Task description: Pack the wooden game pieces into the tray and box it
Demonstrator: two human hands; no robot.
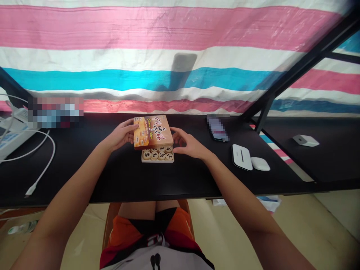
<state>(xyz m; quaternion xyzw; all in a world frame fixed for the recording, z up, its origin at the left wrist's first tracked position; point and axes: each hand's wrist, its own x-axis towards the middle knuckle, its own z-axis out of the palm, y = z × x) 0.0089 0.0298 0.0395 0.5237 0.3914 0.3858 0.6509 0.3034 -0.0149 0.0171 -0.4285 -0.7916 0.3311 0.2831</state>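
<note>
1. Nearest, orange and black shorts (120, 227) are seen below the edge of a black table (194, 182).
2. On the left of the table, the plug end of a white cable (42, 178) is laid near that edge.
3. On the right, a flat white device (242, 157) is set just beside a rounded white case (260, 164).
4. In the middle, a shallow white tray (157, 161) is filled with round pieces (154, 155), marked with dark characters; its front row is left uncovered.
5. The tray's back part is overlapped by a printed lid (157, 131), which is lettered "Chinese chess" and shifted slightly left; whether it is borne by the tray cannot be told.
6. The right hand (188, 144) is curved at the right side of lid and tray; whether either is gripped cannot be told.
7. The lid's left edge is grasped by the left hand (122, 135), its thumb laid on top.
8. Farther off, a phone (218, 128), partly blurred, is placed to the right.
9. Behind everything, a striped sheet (140, 28) is hung.
</note>
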